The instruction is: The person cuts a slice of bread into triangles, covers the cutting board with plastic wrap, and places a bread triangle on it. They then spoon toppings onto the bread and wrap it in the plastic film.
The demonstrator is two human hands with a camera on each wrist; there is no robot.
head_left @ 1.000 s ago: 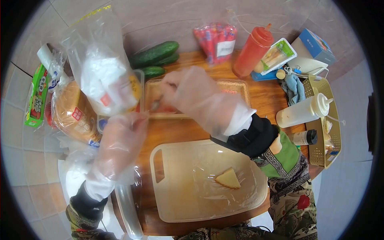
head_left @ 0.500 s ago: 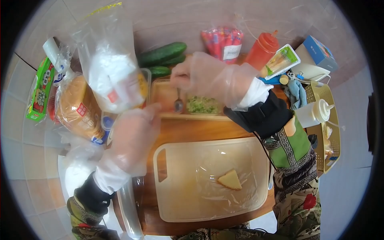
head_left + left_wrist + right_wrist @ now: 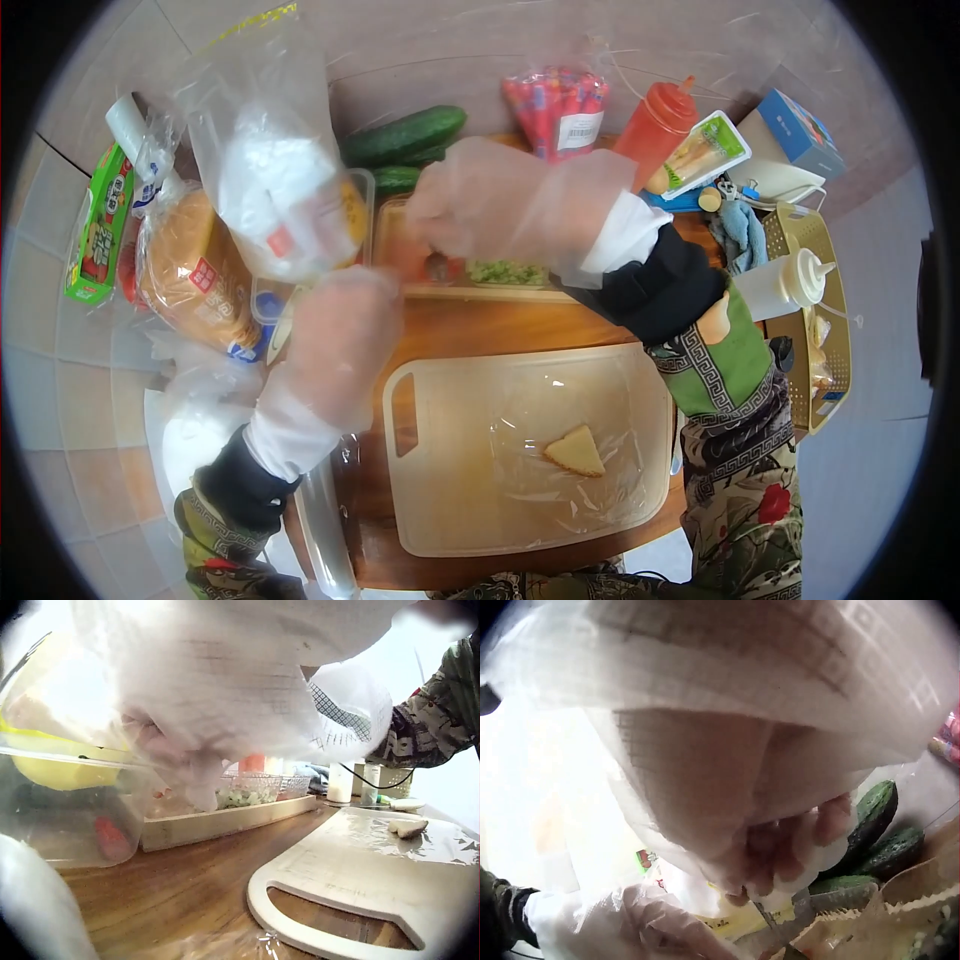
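Note:
My right hand, in a clear plastic glove, has its fingers curled round the handle of a small metal spoon. The spoon's bowl points down over the left part of a wood-edged tray, where reddish food shows. Chopped green vegetable lies in the tray beside it, partly under my forearm. In the right wrist view, the spoon's handle comes out below my gloved fingers. My left hand, also gloved and blurred, is near the tray's left front corner; its fingertips are indistinct and I cannot tell whether they hold anything.
A cutting board bears plastic film and a small bread piece. Bagged bread and a large plastic bag stand left. Cucumbers lie behind the tray. A red bottle, white bottle and basket stand right.
The view has shifted slightly. My right hand with the spoon moves within the tray's left part, rising and then lowering again. My left hand stays near the tray's left corner, turning slightly.

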